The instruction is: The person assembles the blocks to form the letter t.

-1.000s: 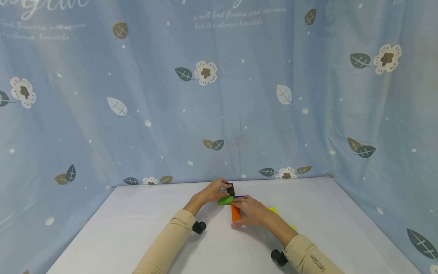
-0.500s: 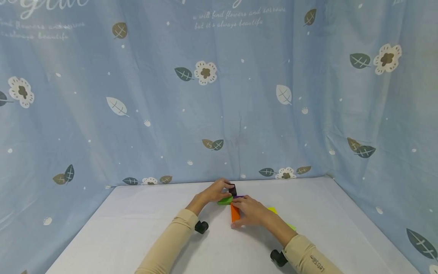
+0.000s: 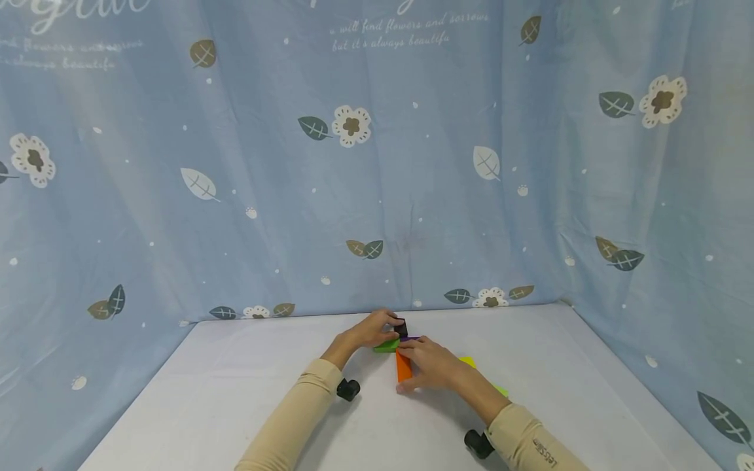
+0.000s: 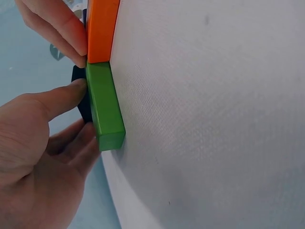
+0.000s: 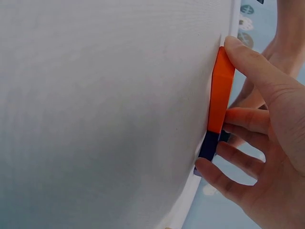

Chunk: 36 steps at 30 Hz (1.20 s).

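Note:
My left hand (image 3: 370, 329) pinches a small black block (image 3: 402, 328) standing at the back of a group of coloured blocks. In the left wrist view the black block is mostly behind a green block (image 4: 106, 102), whose end meets an orange block (image 4: 102, 31). With thumb and fingers, my right hand (image 3: 434, 365) holds the orange block, the thumb at its near end. Seen from the right wrist, a dark purple block (image 5: 208, 145) adjoins the far end of the orange block, and the other right fingers lie along it.
Partly behind the right hand and forearm, a yellow block (image 3: 468, 361) and a yellow-green piece (image 3: 501, 391) lie on the white table (image 3: 194, 392). A blue patterned curtain (image 3: 265, 163) hangs along the table's back and sides. Each wrist carries a black camera (image 3: 349, 390).
My left hand has shifted the black block slightly to the right, mostly between the two earlier frames. The right hand keeps its hold on the orange block.

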Each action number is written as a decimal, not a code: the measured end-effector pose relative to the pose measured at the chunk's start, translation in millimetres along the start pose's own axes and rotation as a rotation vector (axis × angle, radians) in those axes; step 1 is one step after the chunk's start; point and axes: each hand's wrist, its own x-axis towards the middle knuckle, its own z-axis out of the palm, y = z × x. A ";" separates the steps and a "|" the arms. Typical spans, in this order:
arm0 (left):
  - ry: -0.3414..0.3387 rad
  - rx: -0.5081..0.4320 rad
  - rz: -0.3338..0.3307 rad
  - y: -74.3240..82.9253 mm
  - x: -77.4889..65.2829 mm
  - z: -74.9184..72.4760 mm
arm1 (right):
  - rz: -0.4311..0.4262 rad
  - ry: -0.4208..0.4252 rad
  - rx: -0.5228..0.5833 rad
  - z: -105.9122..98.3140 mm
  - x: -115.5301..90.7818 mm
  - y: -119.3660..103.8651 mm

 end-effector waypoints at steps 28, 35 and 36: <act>-0.042 0.086 0.102 -2.0 -3.5 4.9 | 0.012 0.015 0.001 1.3 -3.6 -3.1; -0.043 0.101 0.082 -1.6 -5.9 3.7 | 0.013 0.028 0.005 -0.9 -4.2 -4.6; -0.043 0.107 0.089 -2.2 -5.8 3.4 | 0.014 0.029 0.006 -1.1 -4.2 -4.6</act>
